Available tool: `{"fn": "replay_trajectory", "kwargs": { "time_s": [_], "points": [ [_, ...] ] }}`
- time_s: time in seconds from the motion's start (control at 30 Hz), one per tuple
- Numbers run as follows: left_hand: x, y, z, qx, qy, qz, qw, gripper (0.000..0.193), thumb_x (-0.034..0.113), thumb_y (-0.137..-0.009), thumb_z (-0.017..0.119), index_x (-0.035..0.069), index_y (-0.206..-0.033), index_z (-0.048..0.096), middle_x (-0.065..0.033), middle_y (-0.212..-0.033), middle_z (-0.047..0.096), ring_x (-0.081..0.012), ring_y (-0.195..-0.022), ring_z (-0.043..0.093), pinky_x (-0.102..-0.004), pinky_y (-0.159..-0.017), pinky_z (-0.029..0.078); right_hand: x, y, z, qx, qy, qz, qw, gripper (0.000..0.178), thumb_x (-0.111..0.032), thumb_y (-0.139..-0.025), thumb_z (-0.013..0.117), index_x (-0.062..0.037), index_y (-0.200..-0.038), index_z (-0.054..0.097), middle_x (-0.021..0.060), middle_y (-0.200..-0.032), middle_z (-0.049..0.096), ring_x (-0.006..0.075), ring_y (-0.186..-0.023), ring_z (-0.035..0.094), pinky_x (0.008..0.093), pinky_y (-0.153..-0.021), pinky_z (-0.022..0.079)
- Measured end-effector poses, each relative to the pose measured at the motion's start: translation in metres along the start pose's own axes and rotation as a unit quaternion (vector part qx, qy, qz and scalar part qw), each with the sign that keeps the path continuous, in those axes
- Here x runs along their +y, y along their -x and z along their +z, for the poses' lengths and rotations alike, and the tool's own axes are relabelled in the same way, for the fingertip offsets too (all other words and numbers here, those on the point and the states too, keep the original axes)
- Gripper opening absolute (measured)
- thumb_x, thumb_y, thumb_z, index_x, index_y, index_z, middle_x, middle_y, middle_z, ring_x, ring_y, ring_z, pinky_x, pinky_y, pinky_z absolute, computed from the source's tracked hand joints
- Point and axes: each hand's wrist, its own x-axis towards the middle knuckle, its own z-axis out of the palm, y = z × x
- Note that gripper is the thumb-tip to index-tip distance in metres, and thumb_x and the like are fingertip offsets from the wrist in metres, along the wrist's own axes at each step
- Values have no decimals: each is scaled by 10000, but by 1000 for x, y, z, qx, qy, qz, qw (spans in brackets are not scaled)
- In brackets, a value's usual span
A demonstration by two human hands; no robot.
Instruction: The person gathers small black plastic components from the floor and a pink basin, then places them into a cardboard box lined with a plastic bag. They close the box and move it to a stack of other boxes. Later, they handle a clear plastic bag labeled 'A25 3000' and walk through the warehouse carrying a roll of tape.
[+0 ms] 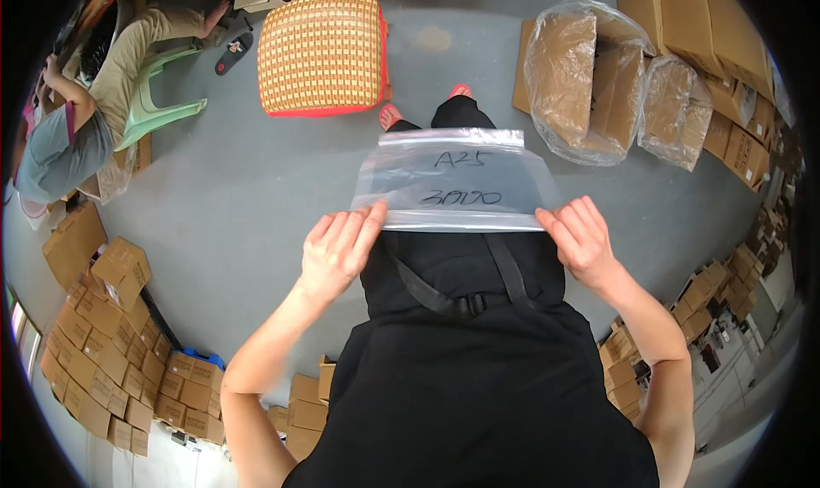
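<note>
A clear plastic zip bag (453, 179) with dark handwriting on it is stretched flat in front of my waist. My left hand (340, 242) pinches its near left corner. At the near right corner, the fingers of my right hand (581, 238) are closed on the same bag. A folded or sealed strip runs along the near edge between both hands, and a whitish band lies across the far edge. The bag looks flat, and my dark clothing shows through it.
Ahead stands a woven-patterned stool (320, 56) with red edges. Plastic-wrapped cartons (589, 82) are at far right; stacked boxes (102, 351) line the left. A person (68, 146) is near a green plastic stool (154, 99), with a dark slipper (233, 54) on the grey floor.
</note>
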Motion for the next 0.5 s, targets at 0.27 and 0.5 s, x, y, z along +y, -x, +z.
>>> {"fn": "replay_trajectory", "kwargs": {
  "time_s": [0.27, 0.5],
  "points": [
    [-36, -24, -13, 122, 136, -66, 981, 300, -44, -641, 580, 16, -934, 614, -80, -894, 655, -207, -731, 637, -307, -599, 520, 20, -21, -18, 25, 26, -7, 999, 266, 20, -604, 619, 37, -868, 591, 69, -672, 440, 207, -597, 452, 319, -524, 356],
    [-33, -1, -28, 54, 55, -11, 997, 376, -25, -614, 610, 47, -983, 621, -56, -923, 649, -140, -614, 588, -262, -557, 508, 7, -19, -24, -8, 12, -51, 999, 238, 9, -614, 638, 37, -846, 595, 65, -661, 430, 197, -586, 446, 314, -508, 349]
  ]
}}
